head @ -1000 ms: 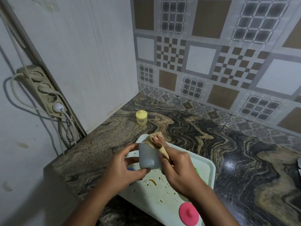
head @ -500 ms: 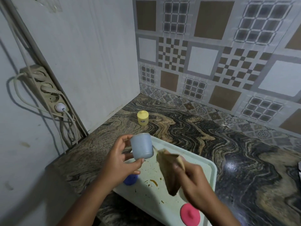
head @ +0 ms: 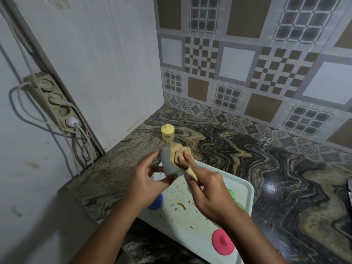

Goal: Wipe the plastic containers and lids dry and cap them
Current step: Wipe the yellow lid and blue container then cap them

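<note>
Above the tray (head: 245, 189), I see the left hand (head: 148, 180) gripping the pale blue container (head: 168, 162), tilted so the right hand (head: 211, 195), fingers pinching the cloth (head: 179, 153), can rub its wall, or perhaps its mouth; blur hides which.

Left grip (head: 146, 180) has the cup (head: 168, 161) up above the tray's (head: 181, 223) far corner, tilted, thumb below and fingers round its side. Right grip (head: 207, 193) pinches the cloth (head: 179, 151) and presses it against the cup's far side; the cloth is bunched above the fingers, with a tail running down into the palm. On the stained tray, a pink lid (head: 223, 241) lies at the near edge, a blue lid (head: 157, 203) is half hidden under the left wrist, and a green lid (head: 231, 193) peeks out beside the right grip. Back on the marbled surface (head: 266, 159), a capped yellow jar (head: 167, 133) stands upright.
</note>
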